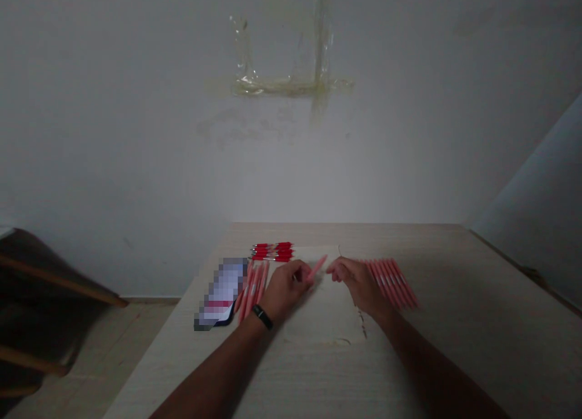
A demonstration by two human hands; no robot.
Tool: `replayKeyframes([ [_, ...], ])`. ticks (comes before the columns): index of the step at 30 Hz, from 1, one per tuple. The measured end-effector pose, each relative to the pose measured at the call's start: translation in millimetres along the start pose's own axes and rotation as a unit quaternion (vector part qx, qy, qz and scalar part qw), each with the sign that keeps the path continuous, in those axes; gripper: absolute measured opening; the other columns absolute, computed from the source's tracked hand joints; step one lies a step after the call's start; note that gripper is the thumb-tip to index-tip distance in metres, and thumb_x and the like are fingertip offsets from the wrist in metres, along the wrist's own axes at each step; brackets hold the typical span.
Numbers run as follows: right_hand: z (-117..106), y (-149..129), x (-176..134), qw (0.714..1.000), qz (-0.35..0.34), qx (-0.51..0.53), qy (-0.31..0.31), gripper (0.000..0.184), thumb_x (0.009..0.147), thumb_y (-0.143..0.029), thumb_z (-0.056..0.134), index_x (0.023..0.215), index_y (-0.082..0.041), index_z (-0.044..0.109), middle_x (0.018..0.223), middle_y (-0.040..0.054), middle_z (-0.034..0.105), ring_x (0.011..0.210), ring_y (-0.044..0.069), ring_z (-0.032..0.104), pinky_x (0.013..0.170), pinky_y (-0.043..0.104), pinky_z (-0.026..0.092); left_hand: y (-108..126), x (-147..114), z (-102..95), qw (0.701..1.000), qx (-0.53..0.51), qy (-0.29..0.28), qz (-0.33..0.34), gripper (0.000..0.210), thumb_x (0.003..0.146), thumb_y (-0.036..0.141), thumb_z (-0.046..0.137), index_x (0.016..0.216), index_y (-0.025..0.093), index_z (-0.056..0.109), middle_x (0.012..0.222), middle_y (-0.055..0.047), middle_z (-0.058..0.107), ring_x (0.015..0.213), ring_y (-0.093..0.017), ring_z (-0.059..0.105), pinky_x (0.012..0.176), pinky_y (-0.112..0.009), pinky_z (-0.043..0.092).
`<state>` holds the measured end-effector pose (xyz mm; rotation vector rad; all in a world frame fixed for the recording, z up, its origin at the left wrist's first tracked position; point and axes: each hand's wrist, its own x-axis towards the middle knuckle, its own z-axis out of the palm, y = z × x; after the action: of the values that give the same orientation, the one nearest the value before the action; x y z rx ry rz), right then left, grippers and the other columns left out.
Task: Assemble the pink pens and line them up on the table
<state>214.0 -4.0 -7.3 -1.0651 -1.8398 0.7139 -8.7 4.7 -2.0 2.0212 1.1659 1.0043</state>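
My left hand [288, 284], with a dark band at its wrist, pinches a pink pen [319, 265] whose tip points up and to the right. Across a small gap, my right hand [357, 279] has its fingers curled together; whether anything small is between them is hidden. Beside the right hand lies a row of several pink pens [394, 282], side by side and slanted. More pink pens [254, 287] lie loosely just left of my left hand. Behind them several red pens [273, 251] are stacked crosswise.
A phone [222, 293], its screen blurred out, lies at the left of the pale wooden table [313, 382]. The table's far edge meets a grey wall [345, 176] with old tape [282, 90] on it. Dark furniture [50, 304] stands on the floor at left.
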Motion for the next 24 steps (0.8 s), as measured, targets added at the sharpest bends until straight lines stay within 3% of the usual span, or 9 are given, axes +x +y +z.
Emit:
replayKeyframes([
  [4,-7.2,-0.8,2.1,0.999,-0.023,-0.018,-0.032,0.022,0.092,-0.038,0.059,0.103,-0.020,0.068,0.089,0.0038,0.066,0.083,0.017,0.061,0.075,0.027,0.046,-2.5,3.5,-0.7,0.975,-0.214,0.022,-0.053,0.021,0.076,0.032,0.075,0.076,0.016,0.061,0.076,-0.002,0.064,0.071,-0.015,0.059,0.066,-0.026,0.044],
  [9,-14.5,4.4,5.0,0.994,-0.070,-0.023,-0.080,0.020,0.094,-0.033,0.059,0.106,-0.024,0.071,0.093,0.0044,0.064,0.087,0.016,0.061,0.081,0.029,0.046,-3.8,3.4,1.1,0.933,-0.345,0.029,-0.097,0.023,0.074,0.030,0.077,0.077,0.015,0.060,0.079,-0.002,0.065,0.074,-0.014,0.059,0.067,-0.024,0.044],
  [17,-7.2,1.6,5.0,0.996,-0.052,-0.012,-0.071,0.023,0.090,-0.041,0.065,0.085,-0.019,0.071,0.081,0.0025,0.063,0.079,0.016,0.060,0.074,0.027,0.045,-2.5,-0.8,11.0,0.908,-0.404,-0.016,-0.111,0.027,0.073,0.031,0.081,0.078,0.015,0.060,0.077,-0.002,0.066,0.072,-0.013,0.058,0.066,-0.024,0.043],
  [24,-10.0,-2.5,5.7,0.995,-0.057,-0.012,-0.084,0.021,0.092,-0.040,0.063,0.094,-0.022,0.073,0.085,0.0030,0.065,0.083,0.016,0.061,0.076,0.028,0.046,-1.8,-0.6,9.3,0.919,-0.383,-0.009,-0.096,0.027,0.074,0.033,0.079,0.078,0.015,0.060,0.079,-0.003,0.067,0.073,-0.014,0.060,0.067,-0.024,0.044],
])
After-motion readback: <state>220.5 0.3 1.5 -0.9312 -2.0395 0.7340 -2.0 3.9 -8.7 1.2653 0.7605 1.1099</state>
